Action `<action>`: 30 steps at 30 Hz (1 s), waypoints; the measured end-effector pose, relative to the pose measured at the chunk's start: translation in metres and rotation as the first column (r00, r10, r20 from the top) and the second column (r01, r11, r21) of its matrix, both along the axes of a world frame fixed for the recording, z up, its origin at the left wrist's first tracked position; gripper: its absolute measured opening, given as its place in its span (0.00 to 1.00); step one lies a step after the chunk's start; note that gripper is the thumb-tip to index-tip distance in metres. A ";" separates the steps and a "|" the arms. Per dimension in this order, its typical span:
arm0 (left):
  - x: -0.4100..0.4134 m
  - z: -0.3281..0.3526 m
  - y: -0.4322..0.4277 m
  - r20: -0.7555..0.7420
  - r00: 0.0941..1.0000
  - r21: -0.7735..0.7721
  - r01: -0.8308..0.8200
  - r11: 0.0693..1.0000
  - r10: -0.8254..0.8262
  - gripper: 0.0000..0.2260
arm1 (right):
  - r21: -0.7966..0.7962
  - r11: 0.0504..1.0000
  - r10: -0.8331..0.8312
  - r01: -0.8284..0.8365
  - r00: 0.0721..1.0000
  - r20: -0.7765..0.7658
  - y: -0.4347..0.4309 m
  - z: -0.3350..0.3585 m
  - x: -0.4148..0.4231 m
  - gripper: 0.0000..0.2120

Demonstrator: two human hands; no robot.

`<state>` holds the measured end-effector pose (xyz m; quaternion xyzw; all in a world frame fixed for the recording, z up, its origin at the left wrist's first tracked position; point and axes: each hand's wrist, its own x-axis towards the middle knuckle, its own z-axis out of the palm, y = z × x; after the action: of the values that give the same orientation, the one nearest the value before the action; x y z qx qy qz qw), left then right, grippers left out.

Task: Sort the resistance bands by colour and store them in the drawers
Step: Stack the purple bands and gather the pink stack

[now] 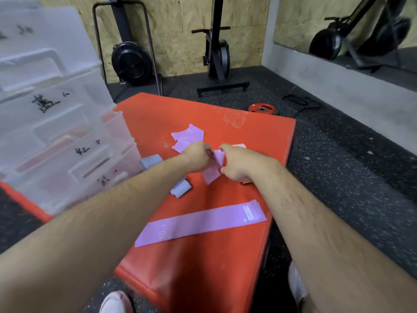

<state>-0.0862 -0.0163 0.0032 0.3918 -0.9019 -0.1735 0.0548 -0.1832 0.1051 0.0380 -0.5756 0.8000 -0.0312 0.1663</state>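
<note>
Leftward, the translucent drawers (56, 132) stand by the red mat (225, 267). At its middle, the left hand (198, 154) and the right hand (239, 166) each pinch a folded purple band (212, 173) between them, just above the mat.

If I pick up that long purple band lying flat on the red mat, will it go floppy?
Probably floppy: the long purple band lies thin and flat on the red mat, and the smaller purple band between the left hand and right hand looks crumpled. Likely light; it shouldn't roll.
</note>
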 end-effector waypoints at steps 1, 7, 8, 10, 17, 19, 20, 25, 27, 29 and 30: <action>0.003 0.000 0.008 -0.001 1.000 -0.004 0.003 1.000 -0.003 0.06 | 0.023 1.000 -0.008 0.008 1.000 -0.013 0.009 0.000 -0.001 0.24; 0.033 0.011 0.037 -0.094 0.996 -0.034 -0.001 0.999 -0.002 0.08 | 0.036 0.999 -0.013 0.013 1.000 0.027 0.039 -0.010 0.002 0.24; 0.037 0.013 0.039 -0.112 0.994 -0.022 -0.019 1.000 0.017 0.09 | -0.008 1.000 -0.010 0.010 0.999 0.044 0.040 -0.012 0.002 0.26; 0.041 0.015 0.040 -0.179 0.981 0.039 -0.064 0.997 0.070 0.10 | -0.119 0.993 0.011 -0.001 0.996 0.084 0.042 -0.014 0.001 0.31; 0.039 0.017 0.037 -0.439 0.873 0.489 0.033 0.872 0.213 0.14 | -0.406 0.910 0.077 0.088 0.924 0.373 0.026 -0.019 0.001 0.24; 0.037 0.019 0.027 -0.410 0.896 0.534 0.082 0.841 0.173 0.14 | -0.473 0.868 0.037 0.149 0.932 0.361 0.013 -0.026 -0.002 0.07; 0.035 0.018 0.018 -0.406 0.897 0.562 0.093 0.822 0.176 0.13 | -0.478 0.863 0.015 0.161 0.940 0.342 0.006 -0.030 -0.002 0.02; 0.024 0.002 -0.044 -0.234 0.910 0.402 -0.231 0.886 0.344 0.16 | -0.248 0.969 0.045 0.012 0.974 0.224 -0.025 -0.056 -0.002 0.05; 0.024 -0.014 -0.067 0.069 0.960 0.053 -0.275 0.960 0.271 0.13 | -0.079 0.996 0.053 -0.046 0.994 0.093 -0.034 -0.062 -0.001 0.26; 0.021 -0.026 -0.083 0.197 0.952 -0.029 -0.233 0.972 0.234 0.15 | -0.066 0.998 0.027 -0.024 0.999 0.042 -0.041 -0.060 -0.001 0.35; 0.017 -0.030 -0.090 0.200 0.956 -0.021 -0.214 0.977 0.214 0.15 | -0.089 0.996 0.018 -0.014 0.999 0.049 -0.043 -0.059 -0.002 0.36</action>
<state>-0.0689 -0.1059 -0.0272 0.5027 -0.8549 -0.1265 -0.0183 -0.1853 0.0617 -0.0205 -0.5879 0.7888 -0.0796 0.1608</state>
